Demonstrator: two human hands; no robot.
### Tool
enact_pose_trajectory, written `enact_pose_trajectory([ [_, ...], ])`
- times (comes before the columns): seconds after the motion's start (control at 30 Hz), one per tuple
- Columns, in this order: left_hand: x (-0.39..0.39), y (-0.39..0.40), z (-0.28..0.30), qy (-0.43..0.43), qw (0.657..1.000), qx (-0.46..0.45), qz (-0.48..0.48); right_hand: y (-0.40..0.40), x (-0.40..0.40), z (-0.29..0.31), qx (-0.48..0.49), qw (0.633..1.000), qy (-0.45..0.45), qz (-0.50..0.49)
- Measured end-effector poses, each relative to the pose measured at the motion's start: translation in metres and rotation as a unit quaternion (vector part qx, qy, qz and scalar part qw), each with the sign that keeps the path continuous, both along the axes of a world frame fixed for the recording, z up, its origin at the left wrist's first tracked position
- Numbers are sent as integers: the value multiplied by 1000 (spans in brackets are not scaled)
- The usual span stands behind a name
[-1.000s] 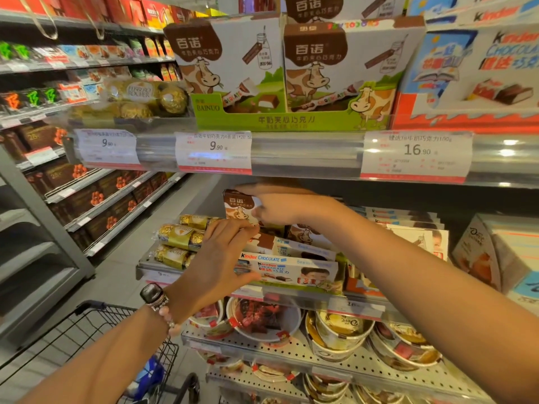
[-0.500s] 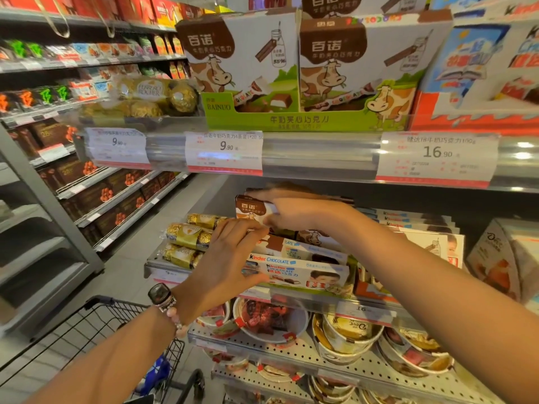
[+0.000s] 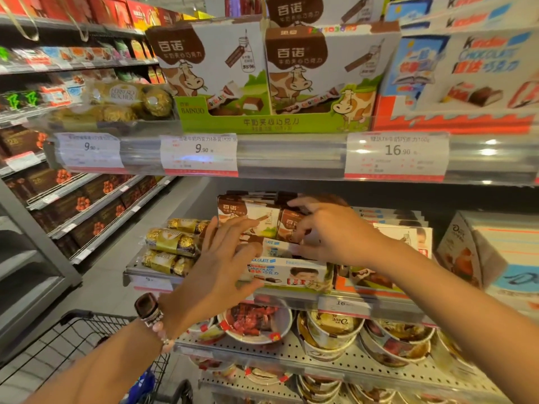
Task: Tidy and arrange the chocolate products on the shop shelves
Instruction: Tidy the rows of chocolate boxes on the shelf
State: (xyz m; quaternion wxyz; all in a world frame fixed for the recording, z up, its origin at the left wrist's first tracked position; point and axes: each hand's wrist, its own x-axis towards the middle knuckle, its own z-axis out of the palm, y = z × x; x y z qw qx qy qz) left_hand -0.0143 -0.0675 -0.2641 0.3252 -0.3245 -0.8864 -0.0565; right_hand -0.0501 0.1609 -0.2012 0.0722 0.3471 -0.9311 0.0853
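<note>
On the middle shelf stands a stack of brown-and-white cow-brand chocolate packs [image 3: 248,212]. My right hand [image 3: 329,231] grips the right-hand pack of that stack from above and in front. My left hand [image 3: 215,266] has its fingers spread and its fingertips rest against the front of the left pack. Under the packs lie white Kinder chocolate boxes [image 3: 291,274]. Gold Ferrero Rocher packs [image 3: 172,243] lie to the left of my left hand.
The upper shelf carries large cow-brand display boxes [image 3: 262,77] and Kinder boxes [image 3: 472,74], with price tags [image 3: 199,153] on its rail. Dove tubs [image 3: 332,330] fill the lower shelf. A Dove carton [image 3: 493,252] stands at right. A shopping cart [image 3: 73,339] is at lower left.
The view has shifted slightly rightwards and closer. My right hand has slid right along the cow-brand packs, which now show more, and my left hand has risen to touch them.
</note>
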Motion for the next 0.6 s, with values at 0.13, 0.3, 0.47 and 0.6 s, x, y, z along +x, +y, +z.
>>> enact_pose_trajectory([
  [0.13, -1, 12, 4, 10, 999, -36, -15, -1, 1, -3, 14, 999, -16, -28],
  [0.3, -1, 24, 7, -6, 997, -56, 43, -10, -1, -3, 28, 999, -26, -34],
  [0.47, -2, 22, 8, -19, 998, -55, 25, -5, 2, -16, -48, 999, -21, -10],
  [0.6, -3, 20, 16, -49, 996, -67, 31, -3, 2, -22, -96, 995, 6, 8],
])
